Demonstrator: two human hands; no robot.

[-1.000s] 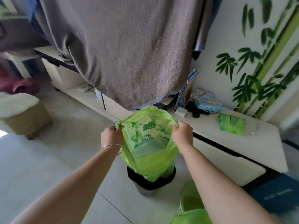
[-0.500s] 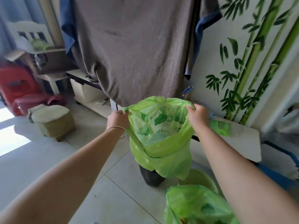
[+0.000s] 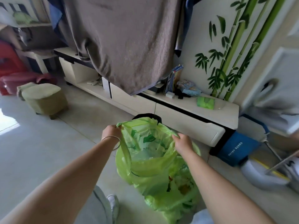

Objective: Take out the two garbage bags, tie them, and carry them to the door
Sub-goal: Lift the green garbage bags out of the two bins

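Note:
I hold a green garbage bag (image 3: 145, 165) open by its rim. My left hand (image 3: 111, 130) pinches the left handle and my right hand (image 3: 182, 141) grips the right side of the rim. The bag hangs low in front of me, with crumpled waste showing inside. Behind it stands a black bin (image 3: 155, 117), only its top rim showing. A second green garbage bag (image 3: 174, 201) with coloured waste lies under and to the right of the held one, over a green bin whose edge (image 3: 196, 148) peeks out.
A low white TV cabinet (image 3: 186, 120) runs along the wall behind the bins, with a grey cloth (image 3: 123, 39) hanging over it. A padded stool (image 3: 43, 99) sits on the tiled floor at left. A blue box (image 3: 237, 147) and a mop stand at right.
The held bag has come down and toward me, out over the second bag. The camera has tilted down and my legs and foot now show.

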